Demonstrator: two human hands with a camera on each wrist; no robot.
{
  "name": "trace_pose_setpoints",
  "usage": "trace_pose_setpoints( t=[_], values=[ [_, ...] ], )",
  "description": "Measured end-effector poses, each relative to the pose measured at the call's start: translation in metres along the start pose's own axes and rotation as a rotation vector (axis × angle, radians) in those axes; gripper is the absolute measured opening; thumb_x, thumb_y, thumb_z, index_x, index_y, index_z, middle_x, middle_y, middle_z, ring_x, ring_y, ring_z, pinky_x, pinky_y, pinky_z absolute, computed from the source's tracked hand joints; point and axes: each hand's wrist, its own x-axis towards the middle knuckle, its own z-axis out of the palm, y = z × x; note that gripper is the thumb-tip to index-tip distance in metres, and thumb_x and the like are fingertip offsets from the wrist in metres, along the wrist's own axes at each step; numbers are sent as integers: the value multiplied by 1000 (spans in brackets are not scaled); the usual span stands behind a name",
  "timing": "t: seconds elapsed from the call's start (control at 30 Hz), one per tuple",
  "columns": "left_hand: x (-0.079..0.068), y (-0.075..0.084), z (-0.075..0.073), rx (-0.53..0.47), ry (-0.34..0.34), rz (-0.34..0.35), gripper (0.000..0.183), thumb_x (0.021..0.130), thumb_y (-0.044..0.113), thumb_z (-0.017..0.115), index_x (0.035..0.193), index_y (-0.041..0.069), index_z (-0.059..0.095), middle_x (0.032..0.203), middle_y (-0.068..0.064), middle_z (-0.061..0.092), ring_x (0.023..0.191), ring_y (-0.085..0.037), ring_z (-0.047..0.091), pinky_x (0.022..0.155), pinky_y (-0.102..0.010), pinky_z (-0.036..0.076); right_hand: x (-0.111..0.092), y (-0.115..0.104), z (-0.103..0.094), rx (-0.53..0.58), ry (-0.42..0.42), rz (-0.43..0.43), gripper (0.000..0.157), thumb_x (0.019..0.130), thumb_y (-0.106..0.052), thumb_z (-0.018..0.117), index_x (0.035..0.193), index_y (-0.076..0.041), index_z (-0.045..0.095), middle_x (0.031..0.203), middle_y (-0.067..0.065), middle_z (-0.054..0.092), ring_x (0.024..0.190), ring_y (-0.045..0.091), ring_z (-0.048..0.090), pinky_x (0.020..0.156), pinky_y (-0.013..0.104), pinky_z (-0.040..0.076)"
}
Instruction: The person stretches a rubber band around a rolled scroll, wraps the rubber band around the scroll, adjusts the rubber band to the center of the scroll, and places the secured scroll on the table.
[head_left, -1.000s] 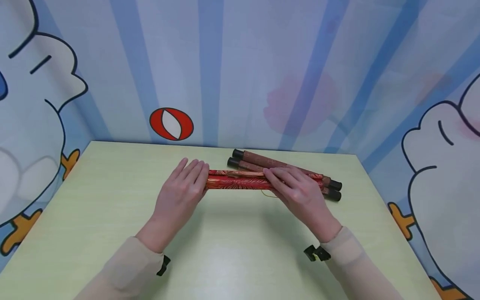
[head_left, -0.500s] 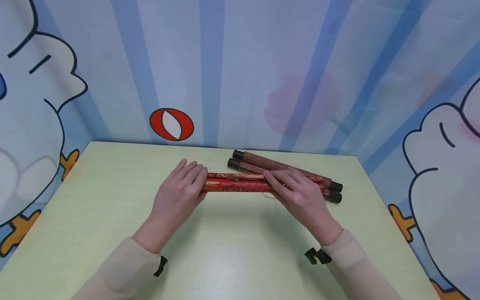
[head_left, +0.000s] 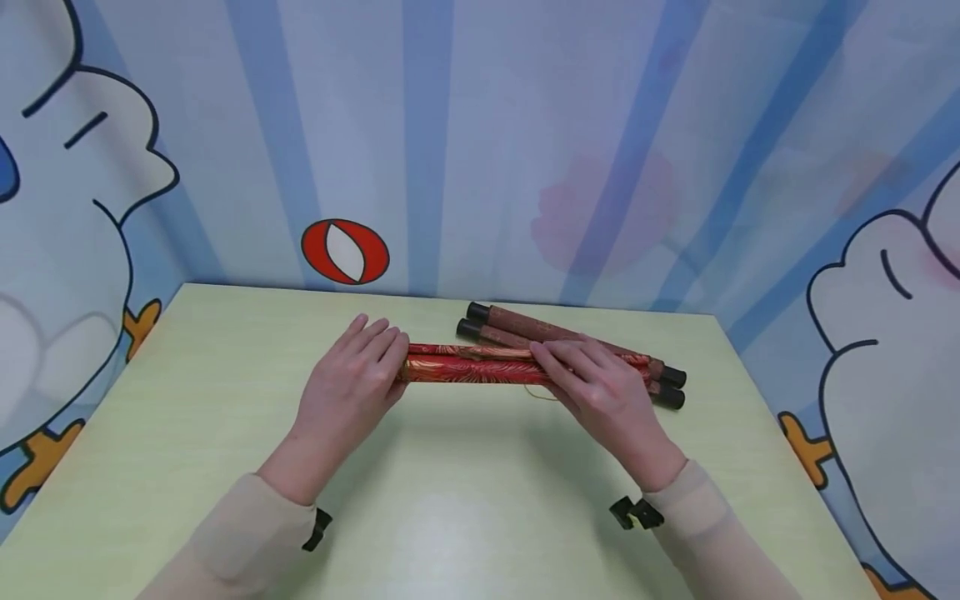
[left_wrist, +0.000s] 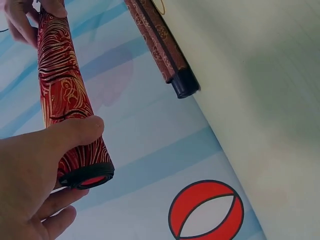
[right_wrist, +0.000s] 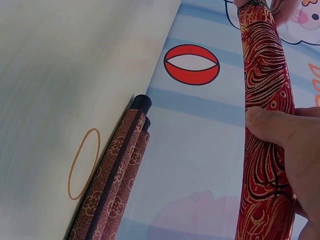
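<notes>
In the head view, a red roll (head_left: 472,369) with a gold swirl pattern is held level above the table by both hands. My left hand (head_left: 348,385) grips its left end, with the thumb (left_wrist: 80,131) lying across it in the left wrist view. A black rim rings that end around a red middle. Farther right, my right hand (head_left: 600,387) holds the roll, its thumb (right_wrist: 267,122) pressed on the side in the right wrist view. Part of the roll is hidden under both hands. Whether it is a scroll or a case, I cannot tell.
Behind the right hand, two brown patterned scrolls (head_left: 528,322) with black end knobs lie slantwise on the pale table (head_left: 465,508). A thin yellow cord loop (right_wrist: 83,164) lies beside them. A blue-striped cartoon backdrop (head_left: 480,150) stands along the table's back edge.
My left hand has shifted slightly left, and a little more of the red roll shows between the hands. The right hand stays nearly in place, and the brown scrolls have not moved.
</notes>
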Motion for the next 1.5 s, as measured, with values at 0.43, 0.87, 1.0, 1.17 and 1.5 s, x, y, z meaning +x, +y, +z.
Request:
trace_pose_setpoints(
  t=[0.43, 0.87, 1.0, 1.17, 1.5],
  values=[
    [5, 4, 3, -42, 10, -10, 65, 72, 26, 102, 122, -2, 72, 120, -18, 77, 116, -36, 73, 114, -51, 51, 1, -1, 3, -6, 19, -6, 56, 88, -7, 87, 141, -6, 70, 121, 13, 75, 109, 30, 73, 89, 44, 65],
    [9, 7, 3, -70, -23, -4, 53, 75, 21, 101, 113, 0, 71, 114, -16, 78, 114, -34, 75, 113, -50, 51, 6, -3, 3, -13, 33, -29, 54, 92, -6, 84, 144, -7, 68, 121, 11, 76, 109, 30, 73, 93, 44, 64],
    [8, 4, 1, -73, -24, 0, 60, 73, 25, 102, 118, -1, 71, 118, -17, 78, 118, -35, 73, 116, -51, 49, 6, -3, 3, -20, 29, -25, 55, 92, -8, 84, 145, -8, 68, 122, 11, 76, 109, 30, 73, 94, 44, 64],
    [6, 0, -4, -30, -55, -9, 66, 71, 25, 103, 121, -2, 70, 122, -18, 76, 123, -37, 70, 119, -52, 46, 3, -1, 2, -24, 22, -12, 58, 89, -6, 86, 144, -8, 68, 124, 11, 76, 114, 29, 73, 103, 49, 59],
    [8, 9, 4, 13, 16, 13, 57, 74, 20, 102, 117, -4, 72, 116, -20, 78, 112, -35, 76, 116, -49, 50, 3, -2, 2, -24, 34, -14, 53, 89, -5, 87, 140, -6, 71, 123, 13, 76, 113, 30, 73, 99, 46, 62]
  ],
)
